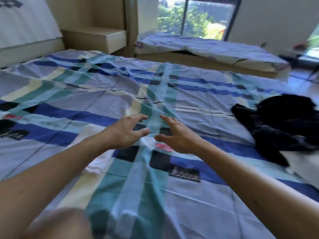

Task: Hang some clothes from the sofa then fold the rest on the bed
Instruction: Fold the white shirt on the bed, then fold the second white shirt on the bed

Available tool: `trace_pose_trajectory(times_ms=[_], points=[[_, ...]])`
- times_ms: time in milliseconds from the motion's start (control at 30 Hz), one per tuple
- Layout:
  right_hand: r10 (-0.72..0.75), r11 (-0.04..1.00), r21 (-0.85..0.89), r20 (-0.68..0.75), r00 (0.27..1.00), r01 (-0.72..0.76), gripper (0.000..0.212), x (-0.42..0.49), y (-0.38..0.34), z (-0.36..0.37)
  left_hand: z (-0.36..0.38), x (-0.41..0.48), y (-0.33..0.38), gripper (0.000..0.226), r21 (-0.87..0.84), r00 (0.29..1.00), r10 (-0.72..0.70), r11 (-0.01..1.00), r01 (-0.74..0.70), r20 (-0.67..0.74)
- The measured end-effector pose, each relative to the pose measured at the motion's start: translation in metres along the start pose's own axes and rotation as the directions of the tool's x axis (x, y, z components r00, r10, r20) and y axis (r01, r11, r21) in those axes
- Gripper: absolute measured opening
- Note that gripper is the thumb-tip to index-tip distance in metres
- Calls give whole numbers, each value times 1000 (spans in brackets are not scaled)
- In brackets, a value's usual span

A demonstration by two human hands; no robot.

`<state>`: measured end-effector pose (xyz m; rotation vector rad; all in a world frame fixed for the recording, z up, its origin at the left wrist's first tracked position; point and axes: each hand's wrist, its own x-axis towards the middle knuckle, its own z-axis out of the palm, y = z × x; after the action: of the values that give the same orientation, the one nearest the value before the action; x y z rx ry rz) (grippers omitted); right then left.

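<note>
Both my arms reach out over the bed (72, 94), which is covered in a blue, teal and cream plaid sheet. My left hand (126, 131) and my right hand (176, 135) hover side by side above the middle of the sheet, fingers spread and holding nothing. A white piece of cloth (98, 161) lies on the sheet, partly hidden under my left forearm. A heap of black clothes (283, 128) lies on the right side of the bed, well clear of my right hand.
A padded window bench (207, 49) with a pale floral cover stands beyond the bed under a window. A wooden bedside shelf (96, 37) sits at the back left beside the headboard (25, 23). Floor shows at the far right.
</note>
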<state>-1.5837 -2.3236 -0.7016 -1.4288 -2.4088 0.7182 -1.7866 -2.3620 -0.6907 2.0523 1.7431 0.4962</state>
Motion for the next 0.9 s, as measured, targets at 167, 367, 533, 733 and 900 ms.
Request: trace_pose_trajectory(times_ms=[167, 367, 533, 733, 900], points=[[165, 979, 149, -199, 966, -136, 76, -62, 77, -78, 39, 22, 102, 47, -224, 979, 202, 954, -201, -19], [323, 946, 174, -536, 780, -273, 58, -134, 161, -122, 99, 30, 169, 63, -312, 926, 375, 885, -345, 37], [354, 901, 98, -731, 584, -422, 51, -176, 222, -146, 132, 33, 170, 75, -275, 910, 412, 881, -386, 43], [459, 590, 71, -849, 262, -804, 75, -204, 293, -171, 153, 38, 157, 36, -244, 909, 409, 892, -380, 79], [732, 426, 398, -680, 50, -813, 87, -224, 335, -171, 156, 43, 152, 37, -232, 911, 402, 898, -373, 94]])
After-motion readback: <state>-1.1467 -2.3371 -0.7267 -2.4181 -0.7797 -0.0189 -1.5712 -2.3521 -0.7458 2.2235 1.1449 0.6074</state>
